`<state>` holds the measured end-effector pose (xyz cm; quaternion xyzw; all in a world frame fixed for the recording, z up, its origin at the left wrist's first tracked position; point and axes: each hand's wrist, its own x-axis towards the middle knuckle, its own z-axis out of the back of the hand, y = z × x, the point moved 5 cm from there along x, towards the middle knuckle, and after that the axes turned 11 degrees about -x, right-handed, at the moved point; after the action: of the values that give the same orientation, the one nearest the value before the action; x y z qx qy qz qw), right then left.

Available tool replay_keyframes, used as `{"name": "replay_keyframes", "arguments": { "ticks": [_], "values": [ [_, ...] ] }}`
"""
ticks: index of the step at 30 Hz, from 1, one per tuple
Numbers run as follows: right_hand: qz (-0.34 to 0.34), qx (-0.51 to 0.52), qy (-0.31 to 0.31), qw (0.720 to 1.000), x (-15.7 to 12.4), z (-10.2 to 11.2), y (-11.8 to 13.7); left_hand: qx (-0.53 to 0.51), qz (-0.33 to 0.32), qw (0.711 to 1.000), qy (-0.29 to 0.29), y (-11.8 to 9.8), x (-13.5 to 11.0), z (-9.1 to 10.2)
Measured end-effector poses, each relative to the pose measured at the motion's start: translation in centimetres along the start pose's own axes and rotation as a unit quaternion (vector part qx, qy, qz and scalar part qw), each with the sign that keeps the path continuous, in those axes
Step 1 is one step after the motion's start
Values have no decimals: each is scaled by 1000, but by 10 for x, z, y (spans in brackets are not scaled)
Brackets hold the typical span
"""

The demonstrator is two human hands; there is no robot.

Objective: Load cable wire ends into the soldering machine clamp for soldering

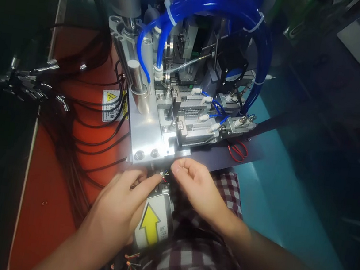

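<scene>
Two hands sat close together in the lower middle of the frame, beneath a pneumatic fixture (177, 108) looped with blue air hoses (218, 2) that filled the upper centre. Its aluminium base plate (146, 135) ended just above the fingers. A fan of black cables (92, 140) crossed the orange bench (43, 205) at left, and red-handled scissors (238, 151) lay to the right. The left hand (119, 207) pinched a cable end whose coloured wire strands (162, 177) stood at its fingertips, pointing up toward the plate's lower edge. The right hand (193, 184), fingers curled, lay just right of the strands; whether it gripped anything could not be told. The left was nearer.
</scene>
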<state>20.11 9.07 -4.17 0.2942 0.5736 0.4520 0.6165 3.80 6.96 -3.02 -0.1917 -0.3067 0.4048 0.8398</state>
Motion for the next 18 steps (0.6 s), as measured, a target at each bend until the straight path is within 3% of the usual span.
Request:
{"name": "replay_keyframes", "arguments": {
  "ticks": [18],
  "values": [
    [56,-43,-26,997,1,0,-7,30,-35,999,12,-8,10,8]
  ]
}}
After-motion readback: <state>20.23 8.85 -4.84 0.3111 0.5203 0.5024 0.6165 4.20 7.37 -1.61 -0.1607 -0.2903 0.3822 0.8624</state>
